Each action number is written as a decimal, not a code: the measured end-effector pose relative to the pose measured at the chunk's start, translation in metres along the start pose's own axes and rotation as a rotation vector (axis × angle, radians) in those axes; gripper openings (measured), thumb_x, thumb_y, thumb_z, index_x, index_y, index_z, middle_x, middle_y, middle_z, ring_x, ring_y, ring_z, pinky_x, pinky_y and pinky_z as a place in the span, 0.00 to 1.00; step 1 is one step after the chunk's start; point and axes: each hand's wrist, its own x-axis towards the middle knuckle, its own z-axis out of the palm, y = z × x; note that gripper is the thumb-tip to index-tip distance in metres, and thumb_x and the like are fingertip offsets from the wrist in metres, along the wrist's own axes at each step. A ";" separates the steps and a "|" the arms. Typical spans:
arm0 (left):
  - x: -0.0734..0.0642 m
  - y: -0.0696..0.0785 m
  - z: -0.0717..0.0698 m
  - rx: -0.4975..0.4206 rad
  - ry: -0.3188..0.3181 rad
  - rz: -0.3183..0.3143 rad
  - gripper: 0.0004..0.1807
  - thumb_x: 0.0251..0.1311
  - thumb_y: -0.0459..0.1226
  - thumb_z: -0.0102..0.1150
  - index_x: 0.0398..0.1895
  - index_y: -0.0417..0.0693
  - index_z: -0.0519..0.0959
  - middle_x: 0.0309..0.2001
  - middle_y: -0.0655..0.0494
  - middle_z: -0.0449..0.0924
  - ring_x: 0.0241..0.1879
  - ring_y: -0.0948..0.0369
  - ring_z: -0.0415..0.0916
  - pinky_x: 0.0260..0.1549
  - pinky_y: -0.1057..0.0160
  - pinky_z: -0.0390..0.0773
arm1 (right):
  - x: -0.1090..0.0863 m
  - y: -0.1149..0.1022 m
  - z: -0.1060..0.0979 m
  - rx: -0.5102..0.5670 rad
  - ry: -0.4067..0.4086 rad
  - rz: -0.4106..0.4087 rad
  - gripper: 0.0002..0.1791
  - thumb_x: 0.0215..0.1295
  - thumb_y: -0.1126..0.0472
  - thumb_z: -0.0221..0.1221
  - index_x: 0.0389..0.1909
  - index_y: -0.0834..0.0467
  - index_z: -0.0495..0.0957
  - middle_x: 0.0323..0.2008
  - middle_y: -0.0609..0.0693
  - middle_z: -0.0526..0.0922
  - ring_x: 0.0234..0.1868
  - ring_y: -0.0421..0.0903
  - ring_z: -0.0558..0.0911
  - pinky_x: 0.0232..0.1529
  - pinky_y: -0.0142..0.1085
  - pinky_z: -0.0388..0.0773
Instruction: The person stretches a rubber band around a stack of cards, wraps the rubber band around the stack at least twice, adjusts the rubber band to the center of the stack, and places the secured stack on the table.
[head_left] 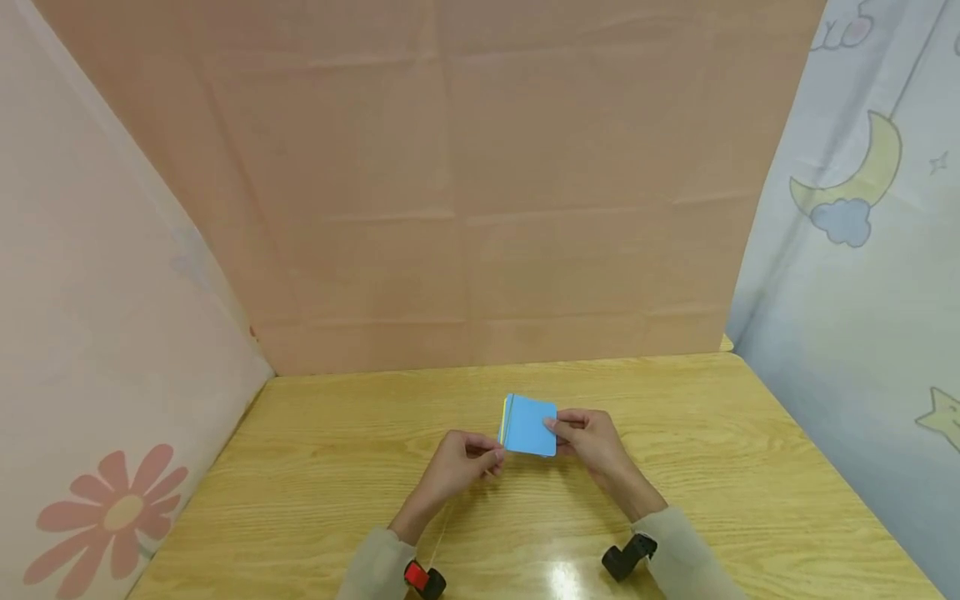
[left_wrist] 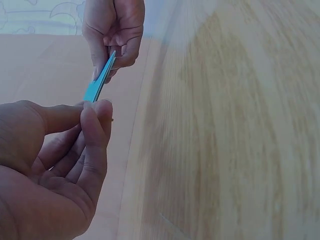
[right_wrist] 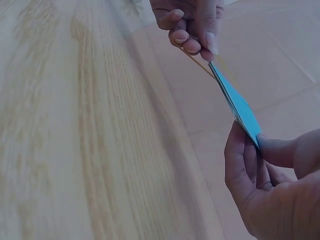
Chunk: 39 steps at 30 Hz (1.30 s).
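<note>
Blue-faced card stack (head_left: 531,427): held up above the tabletop (head_left: 337,433), between my two hands, broad face turned up and toward me. Outline near square, so no clear long axis; seen from the wrists it is a thin slab spanning left to right. Yellow and pale layers show at its left edge; a thin dark line (head_left: 509,422) runs near-far across the face just inside that edge.

Key relation: the stack lies to the right and slightly far of my left fingertips, directly left of my right ones. Neither hand is clearly nearer; both are at its margins.

Right hand (head_left: 596,439): grasping the stack's right edge, thumb on the blue face, fingers behind, gap no wider than the slab.

Left hand (head_left: 459,468): pinched closed at the near-left corner, on a thin tan strand (right_wrist: 199,64) that runs to the stack, probably an elastic band. Whether these fingers also catch the card corner, I cannot tell.
</note>
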 end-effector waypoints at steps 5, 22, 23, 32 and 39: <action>-0.001 -0.003 0.001 -0.002 -0.010 -0.009 0.12 0.73 0.34 0.64 0.44 0.30 0.87 0.37 0.36 0.89 0.34 0.59 0.87 0.32 0.63 0.87 | 0.000 -0.001 0.000 -0.008 0.003 -0.005 0.24 0.74 0.63 0.64 0.64 0.73 0.76 0.41 0.55 0.86 0.37 0.45 0.84 0.40 0.35 0.89; -0.006 -0.008 0.012 -0.027 -0.037 -0.064 0.12 0.71 0.37 0.66 0.43 0.34 0.88 0.35 0.45 0.91 0.33 0.61 0.87 0.29 0.67 0.85 | 0.001 0.001 -0.001 0.001 0.037 0.010 0.22 0.73 0.64 0.65 0.62 0.73 0.78 0.41 0.55 0.87 0.36 0.44 0.85 0.41 0.37 0.89; -0.006 -0.008 0.012 -0.021 -0.037 -0.063 0.12 0.71 0.37 0.66 0.43 0.34 0.88 0.35 0.46 0.91 0.33 0.61 0.87 0.29 0.67 0.85 | 0.002 0.001 -0.001 -0.001 0.037 0.007 0.22 0.73 0.64 0.65 0.62 0.73 0.78 0.41 0.55 0.87 0.36 0.45 0.85 0.41 0.37 0.89; -0.010 -0.010 0.018 -0.044 -0.051 -0.051 0.11 0.73 0.36 0.64 0.45 0.35 0.88 0.37 0.46 0.91 0.35 0.61 0.86 0.28 0.68 0.84 | 0.000 0.004 -0.001 -0.020 0.043 0.005 0.24 0.73 0.64 0.65 0.64 0.73 0.77 0.43 0.56 0.88 0.36 0.45 0.85 0.41 0.36 0.89; -0.013 -0.009 0.021 -0.044 -0.134 0.033 0.13 0.77 0.29 0.55 0.54 0.37 0.87 0.48 0.40 0.89 0.42 0.48 0.90 0.28 0.71 0.82 | 0.000 0.002 -0.001 -0.027 0.049 0.017 0.24 0.74 0.63 0.65 0.63 0.73 0.77 0.41 0.54 0.86 0.36 0.45 0.84 0.42 0.37 0.89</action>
